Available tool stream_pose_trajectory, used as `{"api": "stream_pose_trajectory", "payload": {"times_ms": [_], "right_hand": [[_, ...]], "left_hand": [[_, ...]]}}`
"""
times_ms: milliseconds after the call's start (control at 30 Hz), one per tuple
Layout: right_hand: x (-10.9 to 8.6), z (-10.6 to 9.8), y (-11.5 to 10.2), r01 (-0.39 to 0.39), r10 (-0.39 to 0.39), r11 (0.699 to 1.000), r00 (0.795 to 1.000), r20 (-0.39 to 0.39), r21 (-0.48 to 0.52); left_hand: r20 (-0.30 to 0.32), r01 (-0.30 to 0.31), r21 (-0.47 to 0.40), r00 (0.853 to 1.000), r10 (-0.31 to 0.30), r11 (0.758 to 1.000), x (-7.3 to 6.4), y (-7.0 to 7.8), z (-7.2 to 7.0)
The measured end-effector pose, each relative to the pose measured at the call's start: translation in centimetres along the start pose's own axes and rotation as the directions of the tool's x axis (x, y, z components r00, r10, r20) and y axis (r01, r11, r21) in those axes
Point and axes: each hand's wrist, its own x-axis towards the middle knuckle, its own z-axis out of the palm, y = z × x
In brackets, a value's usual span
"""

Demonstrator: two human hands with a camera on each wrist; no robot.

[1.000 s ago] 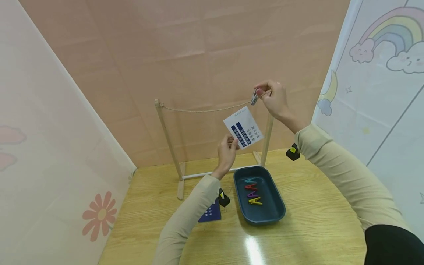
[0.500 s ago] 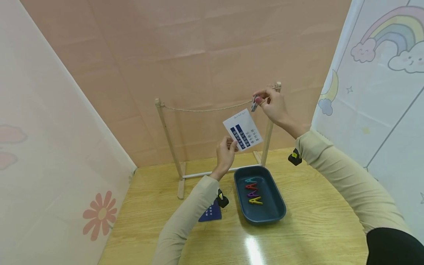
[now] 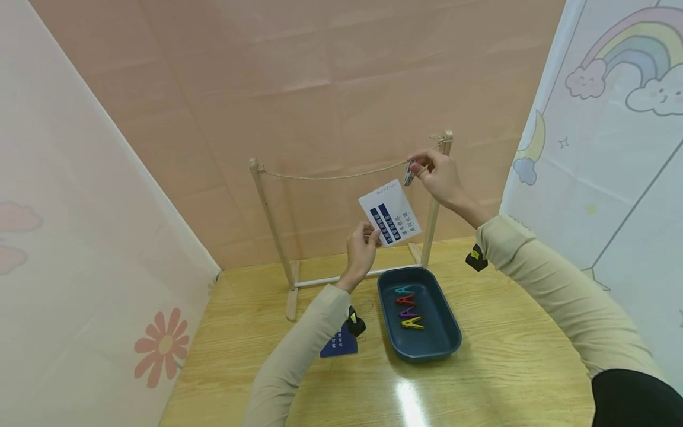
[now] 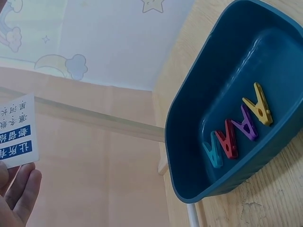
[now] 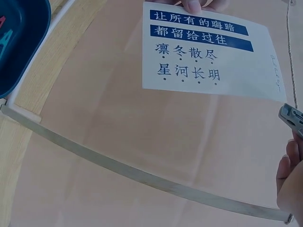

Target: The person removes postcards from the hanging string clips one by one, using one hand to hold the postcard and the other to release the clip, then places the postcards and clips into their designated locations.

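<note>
My left hand (image 3: 361, 252) pinches a white card (image 3: 391, 212) with blue bands and dark printed characters by its lower left edge. The card is tilted and hangs in front of the wooden stand, below the string (image 3: 341, 177). Up and to the right, my right hand (image 3: 439, 178) pinches a grey clothespin (image 3: 409, 174) between thumb and fingers, right at the string. In the right wrist view the tip of the clothespin (image 5: 292, 118) is close to the card's corner. The left wrist view catches only part of the card (image 4: 18, 132) and a few fingers.
A dark blue tray (image 3: 453, 332) on the wooden table holds several clothespins: teal, red, purple and yellow (image 3: 412, 322). A blue card (image 3: 341, 344) lies partly under my left forearm. The stand's posts (image 3: 272, 222) rise behind; printed cloth walls enclose the sides.
My right hand has come down a little with the clothespin, uncovering the top of the right post. The card in my left hand has sunk slightly.
</note>
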Motion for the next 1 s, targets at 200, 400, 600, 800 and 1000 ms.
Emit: {"api": "stream_pose_trajectory", "payload": {"times_ms": [200,400,600,800,1000], "right_hand": [[-0.4,0.2,0.2,-0.033,0.032,0.999,0.999,0.020,0.017],[-0.8,0.4,0.5,-0.044,0.043,0.999,0.998,0.038,0.010],[-1.1,0.5,1.0,-0.023,0.020,0.999,0.998,0.063,0.034],[-1.3,0.7,1.4,-0.030,0.028,0.999,0.996,0.083,0.027],[-1.8,0.8,1.4,-0.051,0.048,0.999,0.991,0.124,0.017]], "left_hand": [[0.004,0.024,0.005,1.000,-0.024,1.000,-0.2,-0.2,-0.4],[-0.006,0.037,-0.001,0.999,-0.037,0.999,-0.1,-0.7,-0.8],[-0.017,0.035,0.027,0.999,-0.035,0.999,-0.1,-0.8,-1.4],[-0.010,0.042,0.038,0.999,-0.042,0.998,-0.1,-0.7,-1.9],[-0.011,0.063,0.057,0.998,-0.063,0.996,-0.3,-0.7,-2.3]]}}
